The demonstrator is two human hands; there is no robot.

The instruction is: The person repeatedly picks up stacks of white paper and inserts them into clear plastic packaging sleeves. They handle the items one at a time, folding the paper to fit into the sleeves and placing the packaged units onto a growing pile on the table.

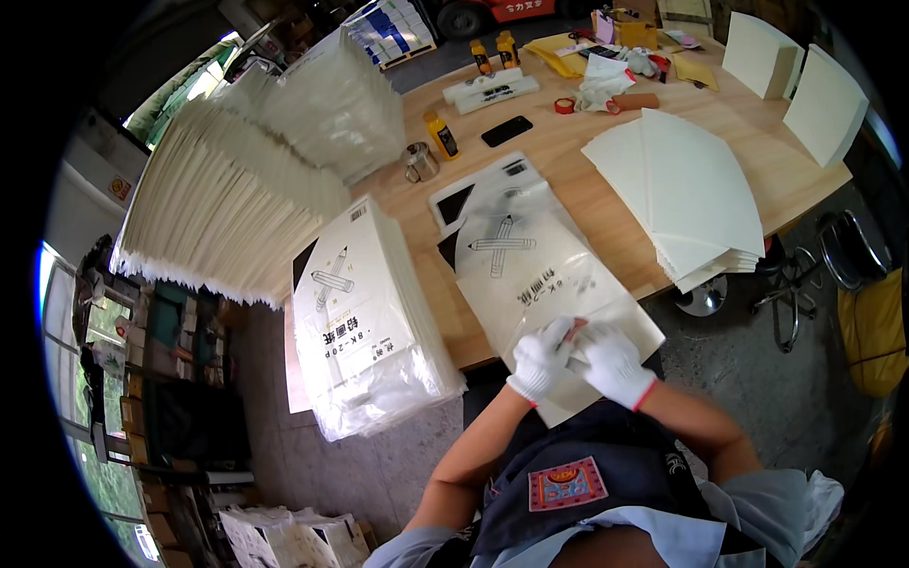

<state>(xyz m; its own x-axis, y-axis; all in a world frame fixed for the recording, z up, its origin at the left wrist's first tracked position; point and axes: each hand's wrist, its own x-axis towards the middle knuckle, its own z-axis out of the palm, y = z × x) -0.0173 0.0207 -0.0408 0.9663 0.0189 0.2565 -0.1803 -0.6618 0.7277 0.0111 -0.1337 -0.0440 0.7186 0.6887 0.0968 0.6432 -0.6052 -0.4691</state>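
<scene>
Here both gloved hands, left hand [540, 360] and right hand [614, 362], pinch the near edge of a clear bag of paper [544, 275] at 6 o'clock on the surface [757, 151]. Fingers are closed on it. Keep the edges lined up, I think.

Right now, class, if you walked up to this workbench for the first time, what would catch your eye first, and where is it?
First, the two white-gloved hands, left hand and right hand, meeting at the near edge of a clear bagged paper pad on the wooden table. Left of it stands a thick stack of bagged pads, with a long fanned row of cream sheets behind, and loose cream sheets on the right.
</scene>
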